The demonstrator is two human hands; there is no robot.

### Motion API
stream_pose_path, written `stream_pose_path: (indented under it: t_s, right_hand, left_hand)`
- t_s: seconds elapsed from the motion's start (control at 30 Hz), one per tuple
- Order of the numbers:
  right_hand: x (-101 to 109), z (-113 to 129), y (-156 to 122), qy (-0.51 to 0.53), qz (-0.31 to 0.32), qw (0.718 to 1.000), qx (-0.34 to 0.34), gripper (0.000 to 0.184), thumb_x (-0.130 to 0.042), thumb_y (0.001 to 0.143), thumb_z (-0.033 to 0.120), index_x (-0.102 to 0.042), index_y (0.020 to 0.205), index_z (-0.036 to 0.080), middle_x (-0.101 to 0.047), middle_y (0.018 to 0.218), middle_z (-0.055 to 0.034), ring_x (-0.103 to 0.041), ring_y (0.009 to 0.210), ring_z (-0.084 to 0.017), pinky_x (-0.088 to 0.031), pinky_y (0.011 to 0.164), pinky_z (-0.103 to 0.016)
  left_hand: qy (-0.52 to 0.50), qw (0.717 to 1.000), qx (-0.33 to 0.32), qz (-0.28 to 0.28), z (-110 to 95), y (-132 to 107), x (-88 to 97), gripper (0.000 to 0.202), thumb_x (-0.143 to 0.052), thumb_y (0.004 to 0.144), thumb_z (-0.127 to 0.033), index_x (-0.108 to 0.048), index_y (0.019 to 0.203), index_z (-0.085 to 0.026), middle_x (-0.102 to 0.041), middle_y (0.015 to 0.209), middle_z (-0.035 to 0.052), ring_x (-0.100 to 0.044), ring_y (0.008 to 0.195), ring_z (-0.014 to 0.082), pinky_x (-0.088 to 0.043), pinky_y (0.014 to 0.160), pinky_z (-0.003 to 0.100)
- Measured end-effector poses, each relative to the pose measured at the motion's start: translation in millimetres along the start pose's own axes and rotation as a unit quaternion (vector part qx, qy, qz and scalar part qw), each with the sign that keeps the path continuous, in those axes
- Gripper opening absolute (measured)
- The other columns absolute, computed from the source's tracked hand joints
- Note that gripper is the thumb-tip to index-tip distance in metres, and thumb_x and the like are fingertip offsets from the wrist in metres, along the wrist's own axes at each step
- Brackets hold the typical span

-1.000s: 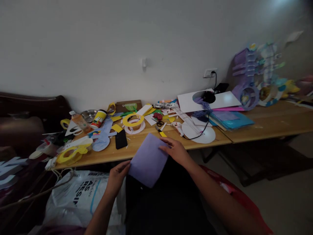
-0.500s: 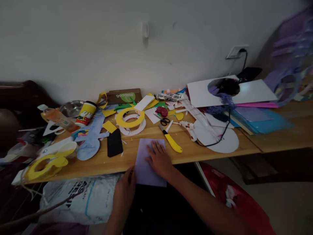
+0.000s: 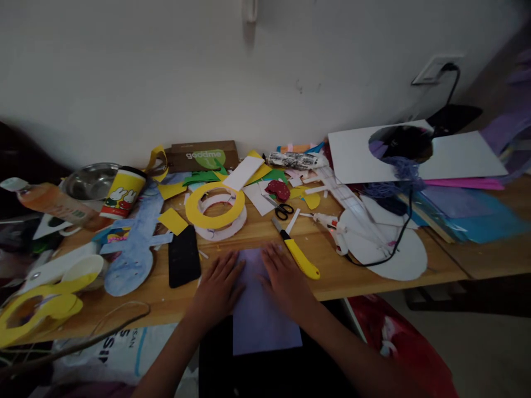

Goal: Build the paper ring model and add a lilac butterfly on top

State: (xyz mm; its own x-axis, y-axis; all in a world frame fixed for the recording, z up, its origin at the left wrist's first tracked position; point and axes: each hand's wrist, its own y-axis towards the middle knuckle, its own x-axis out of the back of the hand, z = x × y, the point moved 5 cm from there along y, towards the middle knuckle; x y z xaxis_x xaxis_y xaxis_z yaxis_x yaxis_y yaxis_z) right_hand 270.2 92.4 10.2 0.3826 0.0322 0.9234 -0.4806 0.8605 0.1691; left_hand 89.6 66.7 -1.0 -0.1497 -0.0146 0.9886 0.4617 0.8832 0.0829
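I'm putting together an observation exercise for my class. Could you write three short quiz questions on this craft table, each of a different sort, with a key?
1. Multiple choice: which of these lies just to the right of the right hand?
A: the brown box
B: the yellow-handled cutter
C: the steel bowl

2. True or false: the yellow ring lies partly over the white ring.

3. Fill in the colour: the left hand lies palm down at the left edge of a ____ sheet.

Key: 1. B; 2. true; 3. purple.
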Motion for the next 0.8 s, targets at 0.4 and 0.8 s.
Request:
stream_pose_path:
  t_s: [0.4, 0.8]
  right_hand:
    - [-31.3, 24.1, 30.6, 0.048, 0.037, 0.993, 0.1, 0.064, -0.042, 0.099, 0.056, -0.035, 0.153, 0.023, -0.035, 0.158, -0.0066, -0.021, 0.149, -0.029, -0.021, 0.12, -0.054]
    - [-7.5, 39.2, -22.4, -0.001, 0.057, 0.998, 0.024, 0.072, -0.051, 0.094, 0.054, -0.042, 0.149, 0.008, -0.032, 0.157, -0.0182, -0.028, 0.146, -0.034, -0.027, 0.12, -0.053]
  left_hand:
    - [0.032, 0.991, 0.118, -0.055, 2.0, -9.6, -5.5, 0.053, -0.046, 0.095, -0.028, -0.044, 0.148, -0.023, -0.039, 0.157, 0.0042, -0.028, 0.148, 0.0332, -0.03, 0.118, 0.054]
    - [0.031, 0.986, 0.14, -0.082, 0.4, -7.8, -4.3, 0.05, -0.043, 0.097, -0.025, -0.046, 0.147, -0.025, -0.041, 0.156, 0.0061, -0.031, 0.146, 0.0338, -0.03, 0.117, 0.055]
